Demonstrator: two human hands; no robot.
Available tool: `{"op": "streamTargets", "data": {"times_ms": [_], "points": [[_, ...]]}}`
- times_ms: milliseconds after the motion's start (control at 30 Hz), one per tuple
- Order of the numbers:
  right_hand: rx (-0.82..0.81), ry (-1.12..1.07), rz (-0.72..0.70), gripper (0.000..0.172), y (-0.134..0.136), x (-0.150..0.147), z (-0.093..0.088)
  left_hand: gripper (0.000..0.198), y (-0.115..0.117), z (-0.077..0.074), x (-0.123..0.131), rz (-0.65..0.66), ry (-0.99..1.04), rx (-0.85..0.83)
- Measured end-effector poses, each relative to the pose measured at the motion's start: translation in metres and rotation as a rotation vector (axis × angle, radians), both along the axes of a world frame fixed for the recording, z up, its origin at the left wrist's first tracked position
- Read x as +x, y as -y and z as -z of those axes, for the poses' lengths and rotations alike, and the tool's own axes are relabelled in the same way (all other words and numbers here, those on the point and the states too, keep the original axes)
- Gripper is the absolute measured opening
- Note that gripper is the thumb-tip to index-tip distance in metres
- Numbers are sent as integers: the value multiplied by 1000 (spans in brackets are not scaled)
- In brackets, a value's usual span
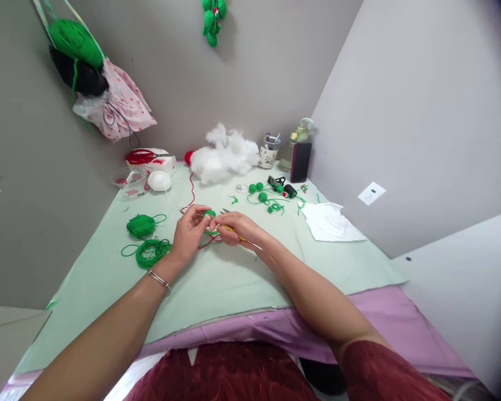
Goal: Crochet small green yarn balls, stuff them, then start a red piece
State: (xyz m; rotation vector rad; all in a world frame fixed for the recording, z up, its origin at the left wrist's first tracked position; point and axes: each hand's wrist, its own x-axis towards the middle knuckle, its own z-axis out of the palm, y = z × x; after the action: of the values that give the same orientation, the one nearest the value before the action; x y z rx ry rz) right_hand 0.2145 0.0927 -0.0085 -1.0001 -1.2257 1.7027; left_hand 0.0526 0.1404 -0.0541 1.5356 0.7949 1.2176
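Over the middle of the table, my left hand [188,229] pinches a small green crochet piece [209,213] between thumb and fingers. My right hand [236,225] is closed round a yellow-handled crochet hook [236,233], its metal shaft pointing back toward my wrist. The right fingertips meet the left ones close to the green piece. Dark pointed tips [225,211] show just beyond my right hand; whether it holds them I cannot tell. Red yarn [211,240] and green strands lie below the hands. Left of them are a green yarn ball [141,226] and a loose green coil [148,254].
White stuffing [225,156] is heaped at the back, beside a pen cup [269,152], a bottle [290,149] and a phone [301,162]. Several small green balls [263,196] lie at back right, near white paper [329,221]. Red scissors [144,156] and white yarn [159,181] are at back left.
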Motion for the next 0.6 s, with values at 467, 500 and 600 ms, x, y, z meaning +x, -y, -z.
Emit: {"op": "streamTargets", "data": {"times_ms": [467, 500, 600], "points": [[103, 153, 97, 21, 4, -7, -1, 14, 0, -1, -2, 0, -20, 28], [141, 188, 130, 22, 6, -9, -1, 14, 0, -2, -2, 17, -18, 17], [242, 303, 201, 24, 11, -14, 0, 13, -2, -6, -1, 64, -10, -16]]}}
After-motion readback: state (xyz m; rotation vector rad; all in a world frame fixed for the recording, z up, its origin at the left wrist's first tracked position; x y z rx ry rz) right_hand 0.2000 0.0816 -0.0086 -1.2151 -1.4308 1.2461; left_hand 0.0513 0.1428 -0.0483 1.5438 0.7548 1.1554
